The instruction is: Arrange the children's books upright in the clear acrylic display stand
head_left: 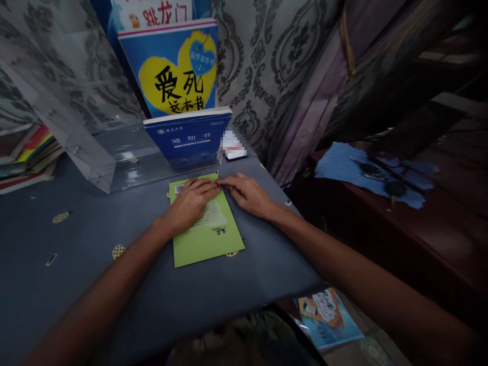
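A lime-green book (pixel 208 246) lies on the grey tabletop, its back cover up with a barcode and a pale text block. My left hand (pixel 194 201) rests flat across its upper part, fingers stretched toward the top right corner and hiding some of the print. My right hand (pixel 246 192) is at the book's right edge. Its index finger reaches out to the top right corner, beside the left fingertips, while the other fingers are bent and apart from the book.
Just behind stands a clear acrylic rack (pixel 102 170) holding a dark blue booklet (pixel 190 142) and a yellow-heart book (pixel 171 76). A phone (pixel 234 147) lies right of it. Stacked books (pixel 28 157) are at left. A blue cloth (pixel 343 165) lies on dark red furniture; a book (pixel 330 320) sits below the table edge.
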The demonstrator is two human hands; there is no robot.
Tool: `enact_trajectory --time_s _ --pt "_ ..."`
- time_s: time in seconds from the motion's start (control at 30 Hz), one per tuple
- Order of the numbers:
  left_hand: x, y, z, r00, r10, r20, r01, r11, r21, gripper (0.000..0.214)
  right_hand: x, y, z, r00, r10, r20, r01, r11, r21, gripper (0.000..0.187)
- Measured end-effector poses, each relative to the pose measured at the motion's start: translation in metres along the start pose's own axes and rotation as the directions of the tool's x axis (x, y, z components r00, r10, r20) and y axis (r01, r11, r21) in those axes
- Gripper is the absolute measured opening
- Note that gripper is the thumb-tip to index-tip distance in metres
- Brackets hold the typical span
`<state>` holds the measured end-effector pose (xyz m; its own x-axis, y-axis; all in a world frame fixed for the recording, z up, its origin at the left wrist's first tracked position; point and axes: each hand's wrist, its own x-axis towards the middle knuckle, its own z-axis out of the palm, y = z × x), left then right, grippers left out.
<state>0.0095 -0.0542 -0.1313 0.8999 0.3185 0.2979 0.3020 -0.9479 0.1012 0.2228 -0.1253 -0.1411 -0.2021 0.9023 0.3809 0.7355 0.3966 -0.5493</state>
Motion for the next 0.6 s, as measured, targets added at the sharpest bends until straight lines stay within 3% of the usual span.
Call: enact_trajectory --time_s 0.3,0.6 --pt "-0.0021 -0.0009 -0.0009 1.0 0.028 -0.01 -0.028 1.0 0.005 0.049 -0.0005 0.0012 0.0012 1.0 -0.029 0.008 0.029 0.999 -0.032 0.054" --pt "-0.0054 -0.003 -0.0014 0.986 0.124 -0.111 -0.133 0.988 -0.084 0.042 -0.0019 0.0075 -0.0054 0.991 -0.095 0.089 0.101 0.993 -0.06 0.06"
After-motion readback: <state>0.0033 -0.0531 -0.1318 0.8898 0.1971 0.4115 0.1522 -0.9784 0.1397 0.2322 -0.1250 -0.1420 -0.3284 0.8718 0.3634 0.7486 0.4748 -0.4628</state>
